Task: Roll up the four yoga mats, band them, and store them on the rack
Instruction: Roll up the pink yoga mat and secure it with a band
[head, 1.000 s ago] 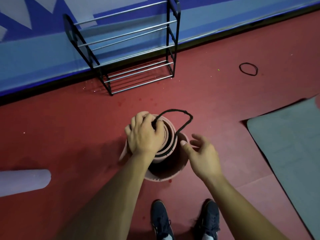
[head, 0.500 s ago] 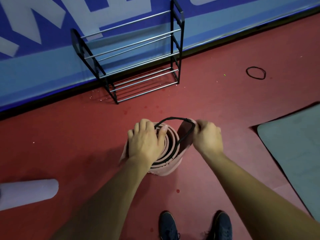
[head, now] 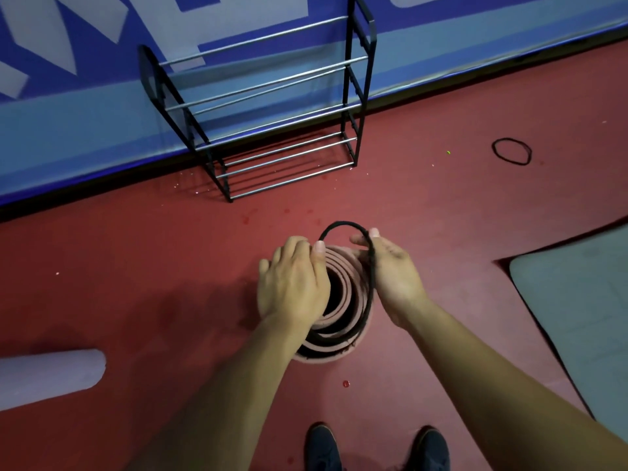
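One coiled pink mat (head: pixel 327 357), left hand (head: pixel 292 283) gripping; right hand (head: pixel 396 277) pinches black band (head: pixel 346 224).

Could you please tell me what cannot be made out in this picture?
Head view:
pink rolled mat: left side hidden under the left hand.
black band: left stretch hidden under the same hand.
pale rolled mat: cut by left edge.
grey mat: cut by right edge.
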Tool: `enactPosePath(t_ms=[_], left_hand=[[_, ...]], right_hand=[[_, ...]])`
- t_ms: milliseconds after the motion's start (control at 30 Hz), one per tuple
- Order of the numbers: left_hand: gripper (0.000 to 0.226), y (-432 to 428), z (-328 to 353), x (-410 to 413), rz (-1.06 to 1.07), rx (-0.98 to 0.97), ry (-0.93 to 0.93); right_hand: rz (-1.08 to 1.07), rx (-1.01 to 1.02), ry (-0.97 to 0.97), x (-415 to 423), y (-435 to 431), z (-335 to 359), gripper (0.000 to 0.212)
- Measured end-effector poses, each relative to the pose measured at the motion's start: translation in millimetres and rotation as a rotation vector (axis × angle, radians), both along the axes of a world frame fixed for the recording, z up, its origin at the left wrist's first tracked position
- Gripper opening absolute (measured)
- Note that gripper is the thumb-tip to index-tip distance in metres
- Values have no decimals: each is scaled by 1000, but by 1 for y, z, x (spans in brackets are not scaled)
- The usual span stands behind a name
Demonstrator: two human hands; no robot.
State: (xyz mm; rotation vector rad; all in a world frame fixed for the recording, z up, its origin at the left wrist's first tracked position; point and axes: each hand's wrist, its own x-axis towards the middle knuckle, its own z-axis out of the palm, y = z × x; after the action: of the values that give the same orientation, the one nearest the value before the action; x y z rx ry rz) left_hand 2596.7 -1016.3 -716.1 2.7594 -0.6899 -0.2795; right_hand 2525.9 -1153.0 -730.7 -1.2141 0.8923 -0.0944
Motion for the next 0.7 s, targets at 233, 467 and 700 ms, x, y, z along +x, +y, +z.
enactPosePath(t_ms=[233,467,700], left_hand=[[70,-1,1,2,62,-32,17],[64,-6,3,-2,-16,20,93],[55,27,4,33,-189,-52,211]], right_hand=[[84,414,-155,-23,13,9,94],[114,-27,-99,-33,30,-1,30],[120,-170,-55,-13,9,2,22]])
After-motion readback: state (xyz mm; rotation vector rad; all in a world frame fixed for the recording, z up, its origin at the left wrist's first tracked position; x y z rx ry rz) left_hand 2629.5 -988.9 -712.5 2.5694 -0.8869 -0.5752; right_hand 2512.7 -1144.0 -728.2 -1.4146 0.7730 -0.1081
